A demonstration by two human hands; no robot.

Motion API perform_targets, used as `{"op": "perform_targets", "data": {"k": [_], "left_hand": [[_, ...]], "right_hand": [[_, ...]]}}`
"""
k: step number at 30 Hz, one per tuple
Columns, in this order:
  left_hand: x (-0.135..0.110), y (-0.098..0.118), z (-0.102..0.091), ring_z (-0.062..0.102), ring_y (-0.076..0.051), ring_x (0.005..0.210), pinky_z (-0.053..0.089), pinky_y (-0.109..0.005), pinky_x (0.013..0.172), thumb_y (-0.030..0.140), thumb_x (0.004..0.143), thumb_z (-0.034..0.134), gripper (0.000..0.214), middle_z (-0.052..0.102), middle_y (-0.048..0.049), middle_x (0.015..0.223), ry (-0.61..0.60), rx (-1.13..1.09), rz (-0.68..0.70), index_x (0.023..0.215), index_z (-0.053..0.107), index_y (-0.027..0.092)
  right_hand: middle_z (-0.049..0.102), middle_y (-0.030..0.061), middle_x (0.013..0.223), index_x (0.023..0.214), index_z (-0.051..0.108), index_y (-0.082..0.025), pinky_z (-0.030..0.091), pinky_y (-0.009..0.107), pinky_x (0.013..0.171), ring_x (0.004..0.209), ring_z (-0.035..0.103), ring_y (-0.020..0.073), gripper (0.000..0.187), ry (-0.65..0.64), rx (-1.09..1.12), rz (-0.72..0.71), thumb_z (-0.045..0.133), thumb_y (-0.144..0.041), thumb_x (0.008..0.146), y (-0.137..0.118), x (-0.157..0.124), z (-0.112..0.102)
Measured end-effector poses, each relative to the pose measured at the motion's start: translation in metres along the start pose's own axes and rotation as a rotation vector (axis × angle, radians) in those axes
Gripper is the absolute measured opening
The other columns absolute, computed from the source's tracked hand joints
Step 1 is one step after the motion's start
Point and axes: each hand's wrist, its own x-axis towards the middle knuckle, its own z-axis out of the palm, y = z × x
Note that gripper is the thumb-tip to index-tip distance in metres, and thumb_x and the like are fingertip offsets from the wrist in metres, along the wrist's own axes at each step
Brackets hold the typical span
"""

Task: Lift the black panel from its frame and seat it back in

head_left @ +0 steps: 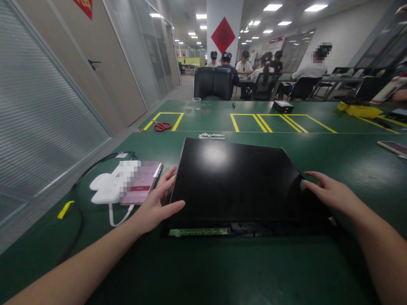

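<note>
Ceiling lights (272, 7) glow over seated people (244, 67), and here's the green table (216, 271), yellow tape (234, 123) and red scissors (162, 126) towards its far side. Centre stage, the black screen panel (235, 182) lies in front of the person, left hand (160, 207) and right hand (330, 194) spread at its side edges, firm contact impossible to call. Looks partway, I'd judge: panel laid down, green circuit strip (199, 232) left uncovered along the near side.
</note>
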Motion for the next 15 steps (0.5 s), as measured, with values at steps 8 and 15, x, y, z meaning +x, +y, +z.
{"op": "perform_targets", "data": {"k": [8, 15], "left_hand": [[-0.001, 0.001, 0.000, 0.012, -0.044, 0.172, 0.023, -0.061, 0.136, 0.050, 0.088, 0.087, 0.079, 0.026, -0.0047, 0.186, -0.001, -0.002, 0.125, 0.162, 0.061, 0.036], [0.010, -0.012, -0.005, 0.023, -0.043, 0.170, 0.021, -0.057, 0.137, 0.055, 0.089, 0.078, 0.056, 0.047, -0.0081, 0.177, 0.102, -0.165, 0.012, 0.139, 0.081, 0.028]], "right_hand": [[0.084, 0.0132, 0.113, 0.100, 0.081, -0.023, 0.059, 0.046, 0.094, 0.108, 0.075, 0.0358, 0.047, 0.036, 0.439, 0.069, 0.071, -0.058, 0.071, 0.007, 0.006, 0.002], [0.083, 0.0110, 0.091, 0.086, 0.076, -0.026, 0.065, 0.043, 0.076, 0.096, 0.080, 0.0351, 0.029, 0.029, 0.721, 0.078, 0.071, -0.047, 0.066, -0.003, -0.005, -0.013]]}}
